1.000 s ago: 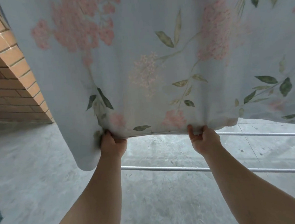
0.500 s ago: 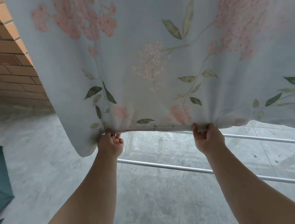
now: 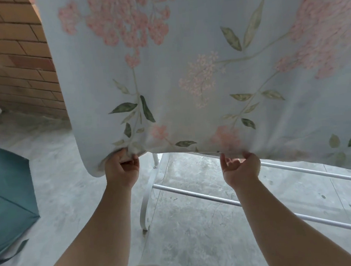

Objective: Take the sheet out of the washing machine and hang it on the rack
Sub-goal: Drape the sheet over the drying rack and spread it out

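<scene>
Hanging sheet: floral, pale blue, fills the upper frame, lower hem above the rack rails
Left hand: fingers curled on the hem, center-left
Right hand: pinching the hem, center-right
Lower left: teal box on floor

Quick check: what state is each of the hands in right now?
Left hand: closed, gripping the lower edge of the sheet.
Right hand: closed, pinching the same edge.

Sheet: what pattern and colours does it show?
Pale blue sheet, pink flowers, green leaves; head view.
</scene>
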Demonstrator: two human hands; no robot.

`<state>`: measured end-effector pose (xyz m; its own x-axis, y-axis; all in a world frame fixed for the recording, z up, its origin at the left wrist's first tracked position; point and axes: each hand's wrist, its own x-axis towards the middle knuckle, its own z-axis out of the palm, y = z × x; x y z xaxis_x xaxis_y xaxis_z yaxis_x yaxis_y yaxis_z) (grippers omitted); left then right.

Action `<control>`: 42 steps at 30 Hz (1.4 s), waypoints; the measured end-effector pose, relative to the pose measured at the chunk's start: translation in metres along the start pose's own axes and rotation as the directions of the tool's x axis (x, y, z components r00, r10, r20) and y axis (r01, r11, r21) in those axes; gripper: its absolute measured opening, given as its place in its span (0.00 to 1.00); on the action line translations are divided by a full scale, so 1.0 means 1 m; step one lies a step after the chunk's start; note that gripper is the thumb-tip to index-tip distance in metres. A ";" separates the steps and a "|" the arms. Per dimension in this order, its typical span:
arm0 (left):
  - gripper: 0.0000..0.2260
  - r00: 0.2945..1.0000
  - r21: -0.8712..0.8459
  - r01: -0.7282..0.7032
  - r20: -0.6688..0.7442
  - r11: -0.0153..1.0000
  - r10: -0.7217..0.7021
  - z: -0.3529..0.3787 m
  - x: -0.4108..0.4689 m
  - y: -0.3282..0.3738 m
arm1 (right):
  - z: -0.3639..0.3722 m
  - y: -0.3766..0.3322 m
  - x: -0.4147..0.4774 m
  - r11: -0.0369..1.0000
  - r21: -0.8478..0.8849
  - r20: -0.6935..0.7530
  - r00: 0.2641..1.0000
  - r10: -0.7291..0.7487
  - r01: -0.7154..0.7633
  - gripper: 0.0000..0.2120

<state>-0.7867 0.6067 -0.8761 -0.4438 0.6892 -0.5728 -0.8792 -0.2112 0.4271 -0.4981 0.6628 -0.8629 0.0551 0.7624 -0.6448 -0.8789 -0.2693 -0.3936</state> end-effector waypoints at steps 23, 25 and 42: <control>0.20 0.987 -0.150 0.051 0.158 0.987 -0.027 -0.019 0.023 0.031 | 0.044 0.015 0.030 0.994 0.107 0.007 0.999 0.036 -0.036 0.20; 0.11 0.989 -0.012 0.068 0.134 0.998 -0.066 -0.018 0.024 0.017 | 0.043 -0.002 0.035 0.996 0.094 0.003 1.000 0.010 -0.010 0.20; 0.10 0.996 0.613 0.085 -0.083 0.786 -0.044 0.079 -0.001 -0.116 | 0.049 -0.012 0.042 0.990 -0.126 0.080 0.994 0.072 -0.062 0.14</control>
<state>-0.6702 0.6852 -0.8702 -0.4178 0.6381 -0.6467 -0.6224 0.3176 0.7154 -0.5082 0.7264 -0.8531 -0.0465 0.7855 -0.6171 -0.8140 -0.3879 -0.4324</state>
